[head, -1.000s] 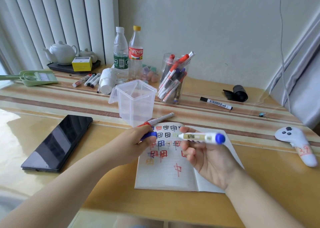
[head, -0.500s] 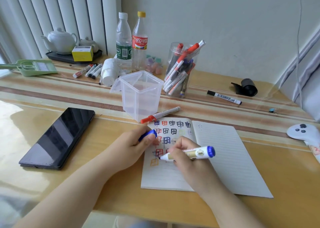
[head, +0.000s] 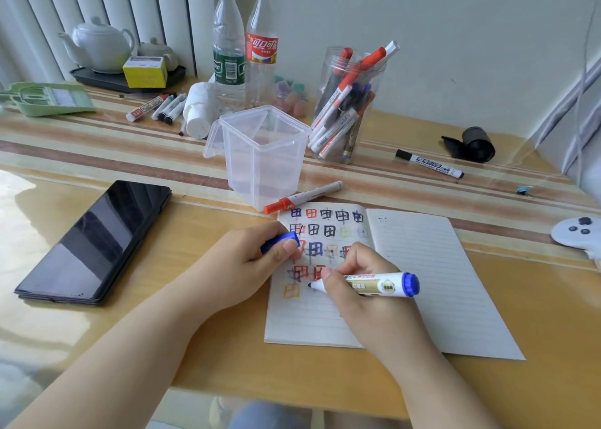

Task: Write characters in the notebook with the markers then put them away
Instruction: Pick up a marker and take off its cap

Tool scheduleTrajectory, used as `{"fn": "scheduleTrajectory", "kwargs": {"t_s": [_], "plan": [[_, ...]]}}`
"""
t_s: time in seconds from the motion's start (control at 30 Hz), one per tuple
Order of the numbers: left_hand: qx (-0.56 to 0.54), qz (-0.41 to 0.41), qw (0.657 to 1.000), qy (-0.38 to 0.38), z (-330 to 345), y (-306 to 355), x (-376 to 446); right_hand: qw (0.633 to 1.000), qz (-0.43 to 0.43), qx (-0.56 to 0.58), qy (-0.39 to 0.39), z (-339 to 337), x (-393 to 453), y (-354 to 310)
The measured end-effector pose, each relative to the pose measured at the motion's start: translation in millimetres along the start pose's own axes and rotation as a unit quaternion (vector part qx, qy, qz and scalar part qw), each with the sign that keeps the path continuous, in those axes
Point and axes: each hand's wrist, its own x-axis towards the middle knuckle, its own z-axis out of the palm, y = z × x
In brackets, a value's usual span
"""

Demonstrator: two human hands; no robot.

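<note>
- I see my right hand (head: 370, 295) pinching the blue marker (head: 374, 284), tip down on the notebook (head: 422, 282) page beside the orange character, set to write.
- Left hand (head: 240, 266) grips the blue cap (head: 279, 242), resting on the page edge, probably steadying it.
- Notebook lies open on the table (head: 195, 347).

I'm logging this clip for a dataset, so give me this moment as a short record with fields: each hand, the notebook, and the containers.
left hand: grips a blue cap, rests at the notebook's left edge
right hand: grips blue marker, uncapped, tip on the left page
notebook: open, coloured characters on left page, right page nearly blank
clear tub: lid open, holds no markers
round jar: full of markers
red marker: lying between tub and notebook
</note>
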Motion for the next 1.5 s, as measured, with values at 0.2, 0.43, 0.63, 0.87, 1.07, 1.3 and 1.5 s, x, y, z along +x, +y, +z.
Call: {"fn": "scheduleTrajectory", "kwargs": {"t_s": [0.2, 0.43, 0.63, 0.87, 1.07, 1.3, 1.5], "plan": [[0.003, 0.004, 1.0, -0.003, -0.1, 0.2, -0.3, 1.0, -0.005, 0.007, 0.002, -2.5, -3.4, -2.6], [0.012, 0.002, 1.0, 0.0, -0.6, 5.5, -1.4, 1.0, 0.001, -0.009, 0.004, -3.3, -2.3, -0.3], [0.013, 0.0, 1.0, -0.001, -0.9, 6.4, -1.4, 0.999, 0.004, -0.008, 0.046, -1.3, -0.9, 3.2], [0.008, -0.013, 1.0, -0.01, -1.6, 7.4, -1.0, 0.999, 0.002, 0.006, 0.037, -3.7, -3.6, 1.8], [0.009, -0.014, 1.0, -0.006, -1.5, 6.8, -0.8, 1.0, -0.005, 0.0, 0.019, -2.4, -2.9, 1.5], [-0.007, -0.023, 1.0, -0.006, -1.4, 5.0, -1.5, 1.0, -0.003, -0.001, 0.025, -3.7, -1.3, 1.9], [-0.011, -0.028, 1.0, -0.007, -1.1, 5.1, -1.4, 1.0, -0.002, 0.009, 0.01, -4.9, -3.4, 0.9]]}}
